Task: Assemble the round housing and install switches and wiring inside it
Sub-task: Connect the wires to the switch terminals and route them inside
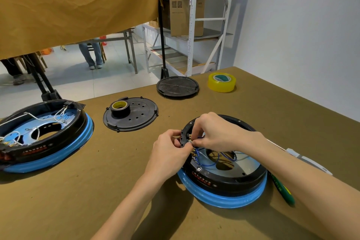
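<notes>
Pinching at black switch block (184,138) on left rim of round housing (224,179), lower right of frame: left hand (171,150) grips block, right hand (216,132) nips brass terminal with fingertips. Blue wires (214,159) loop inside housing. Second housing (44,134) at left edge of desk (116,171); green screwdriver (282,189) just right of the housing being worked on.

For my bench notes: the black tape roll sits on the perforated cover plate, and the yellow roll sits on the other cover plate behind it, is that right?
Not quite. The head view shows the yellow tape roll directly on the table, beside the far cover plate. The black tape roll does sit on the perforated cover plate.
</notes>
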Demonstrator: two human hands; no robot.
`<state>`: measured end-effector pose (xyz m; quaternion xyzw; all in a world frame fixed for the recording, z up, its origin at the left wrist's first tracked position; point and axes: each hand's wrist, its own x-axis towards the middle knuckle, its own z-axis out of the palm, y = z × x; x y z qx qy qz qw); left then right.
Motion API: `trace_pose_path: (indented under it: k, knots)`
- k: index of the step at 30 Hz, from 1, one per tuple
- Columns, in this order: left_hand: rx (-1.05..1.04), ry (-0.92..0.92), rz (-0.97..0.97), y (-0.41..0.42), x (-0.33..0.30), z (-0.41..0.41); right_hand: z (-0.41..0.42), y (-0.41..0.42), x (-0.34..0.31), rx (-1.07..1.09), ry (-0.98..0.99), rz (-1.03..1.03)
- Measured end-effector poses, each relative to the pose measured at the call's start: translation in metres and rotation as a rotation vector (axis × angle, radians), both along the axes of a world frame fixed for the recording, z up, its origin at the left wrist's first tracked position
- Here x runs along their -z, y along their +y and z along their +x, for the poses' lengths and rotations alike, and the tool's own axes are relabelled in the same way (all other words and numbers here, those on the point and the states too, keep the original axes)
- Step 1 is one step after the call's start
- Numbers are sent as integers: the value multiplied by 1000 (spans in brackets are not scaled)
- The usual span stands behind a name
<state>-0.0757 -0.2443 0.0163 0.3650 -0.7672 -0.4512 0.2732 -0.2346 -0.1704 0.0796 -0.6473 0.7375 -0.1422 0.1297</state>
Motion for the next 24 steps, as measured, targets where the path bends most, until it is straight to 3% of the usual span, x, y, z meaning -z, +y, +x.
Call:
trace_pose_path:
  k: [15,24]
  knots:
    - [-150,-130,-252,13,-14,12,-4,9,7,-6,-88,-83]
    - [-191,-120,-261,21,-16,9,-1,4,14,-37,-53,-112]
